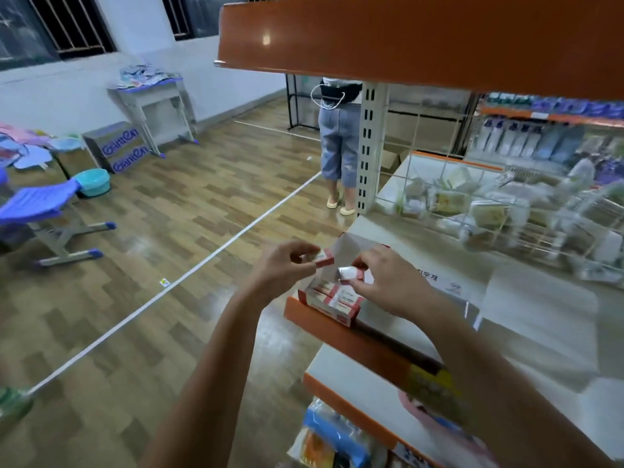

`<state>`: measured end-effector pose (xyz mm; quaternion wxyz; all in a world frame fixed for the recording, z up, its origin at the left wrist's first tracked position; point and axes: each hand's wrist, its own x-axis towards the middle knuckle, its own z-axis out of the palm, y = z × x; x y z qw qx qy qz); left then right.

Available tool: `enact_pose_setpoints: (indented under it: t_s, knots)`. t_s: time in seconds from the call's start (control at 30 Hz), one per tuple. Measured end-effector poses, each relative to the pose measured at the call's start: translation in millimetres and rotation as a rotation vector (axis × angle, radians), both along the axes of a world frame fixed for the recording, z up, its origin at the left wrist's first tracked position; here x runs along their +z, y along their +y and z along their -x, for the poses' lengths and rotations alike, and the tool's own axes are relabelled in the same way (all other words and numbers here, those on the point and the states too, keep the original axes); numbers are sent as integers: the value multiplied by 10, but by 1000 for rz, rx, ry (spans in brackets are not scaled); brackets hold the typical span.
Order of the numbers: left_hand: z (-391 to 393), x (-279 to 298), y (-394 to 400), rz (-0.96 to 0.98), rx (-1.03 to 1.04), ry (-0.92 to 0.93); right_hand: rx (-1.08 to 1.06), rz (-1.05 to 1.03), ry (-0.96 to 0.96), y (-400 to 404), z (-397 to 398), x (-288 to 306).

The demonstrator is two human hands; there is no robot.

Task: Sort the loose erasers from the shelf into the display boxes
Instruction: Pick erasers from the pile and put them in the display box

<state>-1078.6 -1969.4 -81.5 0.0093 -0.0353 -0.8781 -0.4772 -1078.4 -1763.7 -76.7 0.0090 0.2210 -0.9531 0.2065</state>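
Note:
A red-and-white display box (332,304) sits at the left front corner of the white shelf (540,309), its white lid flap (351,246) standing up behind it. Several red-sleeved erasers lie in rows inside it. My left hand (283,268) pinches one red-and-white eraser (323,257) just left of the flap, above the box. My right hand (388,282) pinches another eraser (349,274) over the box's rows.
An orange shelf (405,35) hangs overhead. Wire baskets (489,211) of packaged goods stand at the back right of the shelf. A person (339,143) stands past the shelf upright. Lower shelf goods (337,437) lie below. Purple chair (40,211) and boxes (118,146) sit left.

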Motion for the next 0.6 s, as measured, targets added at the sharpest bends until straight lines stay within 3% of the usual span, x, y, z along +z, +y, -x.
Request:
enact_pose_setpoints:
  t_s: [0.27, 0.6]
  knots:
    - [576, -147, -225, -15, -216, -89, -175, -231, -63, -416, 282, -117]
    - [869, -321, -320, -53, -440, -113, -217, -254, -154, -610, 304, -263]
